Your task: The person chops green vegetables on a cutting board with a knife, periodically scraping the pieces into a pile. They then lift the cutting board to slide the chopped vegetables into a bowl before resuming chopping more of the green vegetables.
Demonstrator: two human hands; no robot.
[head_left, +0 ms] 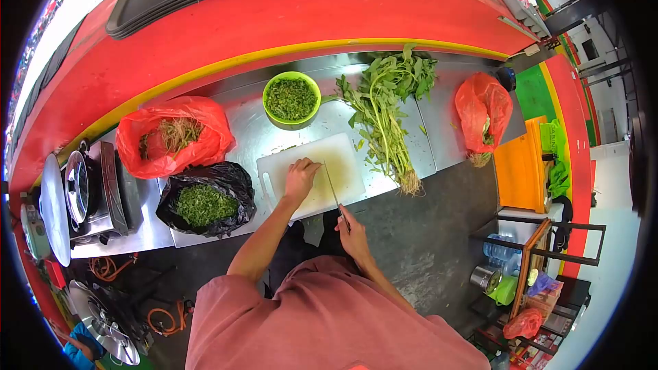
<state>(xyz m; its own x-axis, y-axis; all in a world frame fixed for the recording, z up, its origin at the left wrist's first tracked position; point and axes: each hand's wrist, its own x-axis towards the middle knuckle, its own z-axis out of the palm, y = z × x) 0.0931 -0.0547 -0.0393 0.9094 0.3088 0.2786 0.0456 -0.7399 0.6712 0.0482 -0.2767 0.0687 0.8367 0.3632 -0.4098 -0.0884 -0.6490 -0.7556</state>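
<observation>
My left hand point(299, 179) rests flat on the white cutting board point(346, 161), fingers together near its middle. My right hand point(352, 232) grips the handle of a knife point(331, 183) whose thin blade lies across the board just right of the left hand. A bunch of long-stemmed leafy greens point(384, 106) lies on the steel counter to the right of the board. Behind the board stands a green bowl point(292, 99) of chopped greens.
A red bag point(173, 135) with roots and a black bag point(204, 200) of chopped greens sit left of the board. Another red bag point(482, 111) lies at the right. A stove with a pot point(82, 195) is far left; orange boards point(521, 163) far right.
</observation>
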